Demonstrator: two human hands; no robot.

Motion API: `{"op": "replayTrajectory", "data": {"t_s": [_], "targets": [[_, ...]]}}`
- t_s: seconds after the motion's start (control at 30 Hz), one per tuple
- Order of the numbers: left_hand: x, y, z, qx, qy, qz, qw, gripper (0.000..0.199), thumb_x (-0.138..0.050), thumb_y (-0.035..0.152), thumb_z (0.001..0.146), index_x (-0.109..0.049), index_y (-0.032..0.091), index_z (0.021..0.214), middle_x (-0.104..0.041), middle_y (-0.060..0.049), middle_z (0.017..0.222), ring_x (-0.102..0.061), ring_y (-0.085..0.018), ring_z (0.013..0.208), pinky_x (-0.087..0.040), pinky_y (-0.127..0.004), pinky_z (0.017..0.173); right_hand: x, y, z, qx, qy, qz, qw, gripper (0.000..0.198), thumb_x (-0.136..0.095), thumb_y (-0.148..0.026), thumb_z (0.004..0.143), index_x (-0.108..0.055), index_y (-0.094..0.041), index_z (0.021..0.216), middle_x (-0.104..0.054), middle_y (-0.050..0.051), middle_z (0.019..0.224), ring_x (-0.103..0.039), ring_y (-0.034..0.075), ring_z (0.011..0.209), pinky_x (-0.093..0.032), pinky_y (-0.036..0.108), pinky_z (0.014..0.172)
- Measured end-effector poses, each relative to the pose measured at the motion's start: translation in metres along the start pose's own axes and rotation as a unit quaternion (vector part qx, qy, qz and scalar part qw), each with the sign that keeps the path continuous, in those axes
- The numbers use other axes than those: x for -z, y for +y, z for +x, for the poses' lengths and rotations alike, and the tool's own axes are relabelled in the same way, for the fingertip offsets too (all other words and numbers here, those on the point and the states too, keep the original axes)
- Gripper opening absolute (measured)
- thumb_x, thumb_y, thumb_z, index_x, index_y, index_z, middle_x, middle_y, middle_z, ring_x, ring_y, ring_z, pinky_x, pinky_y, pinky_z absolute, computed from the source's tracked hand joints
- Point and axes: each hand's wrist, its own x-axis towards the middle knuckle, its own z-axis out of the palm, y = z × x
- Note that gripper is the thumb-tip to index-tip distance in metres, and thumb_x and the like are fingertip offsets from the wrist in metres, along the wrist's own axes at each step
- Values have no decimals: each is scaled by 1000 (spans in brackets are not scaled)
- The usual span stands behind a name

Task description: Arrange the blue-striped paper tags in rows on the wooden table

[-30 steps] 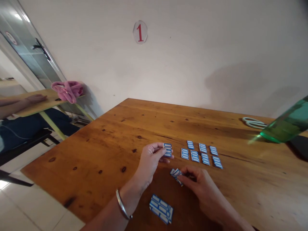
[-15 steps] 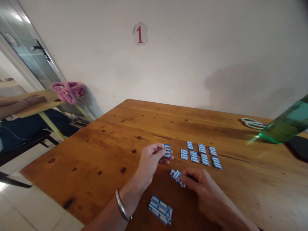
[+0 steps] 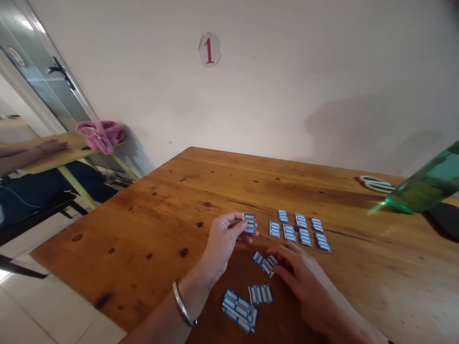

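Observation:
My left hand (image 3: pixel 225 237) pinches a small blue-and-white label sheet (image 3: pixel 250 224) between thumb and fingers, raised over the table. With fingertips and thumb around its edge, my right hand (image 3: pixel 292 267) grips another label sheet (image 3: pixel 272 261) at a small loose pile (image 3: pixel 258 258); part of it is hidden by the fingers. Nearer to me lies a single label sheet (image 3: pixel 261 294) with several boxes, beside an overlapping pile of label sheets (image 3: pixel 238 310). Beyond my right hand, several small label sheets (image 3: pixel 289 232) lie in two rows.
The wooden table (image 3: pixel 161 229) meets a white wall. At the right stand a green bottle (image 3: pixel 423 184), a coiled white cable (image 3: pixel 376 184) and a dark flat object (image 3: pixel 444 220). To the left, another person's hand (image 3: pixel 52 145) rests on a second table with a pink cloth item (image 3: pixel 102 136).
A label sheet now lies beside the near pile, where none showed before. My right hand has shifted slightly up and left over the loose pile. My left hand has stayed in place.

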Motion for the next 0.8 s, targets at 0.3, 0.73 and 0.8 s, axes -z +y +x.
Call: {"op": "replayTrajectory", "data": {"t_s": [0.3, 0.73, 0.8], "targets": [[-1, -1, 0, 8, -9, 4, 1000, 7, -59, 19, 68, -60, 12, 71, -68, -6, 71, -64, -16, 60, -49, -25, 54, 6, -8, 3, 31, -79, -124, 989, 26, -41, -5, 77, -56, -22, 90, -54, 7, 93, -52, 21, 87, -43, 36, 75], [0, -4, 1, 17, -3, -1, 1000, 9, -60, 19, 65, -54, 15, 70, -65, -3, 66, -61, -15, 57, -47, -25, 52, -2, -4, -2, 8, -47, 20, 999, 13, -47, -9, 72, -51, -20, 77, -58, 2, 79, -52, 17, 72, -39, 31, 64], [1, -5, 2, 16, -4, 1, 1000, 9, -60, 19, 64, -55, 15, 70, -63, -2, 67, -60, -15, 61, -47, -25, 53, 0, -5, 1, -23, -30, 89, 995, 4, -52, -15, 70, -52, -20, 70, -58, 0, 69, -50, 15, 63, -38, 28, 58]]}}
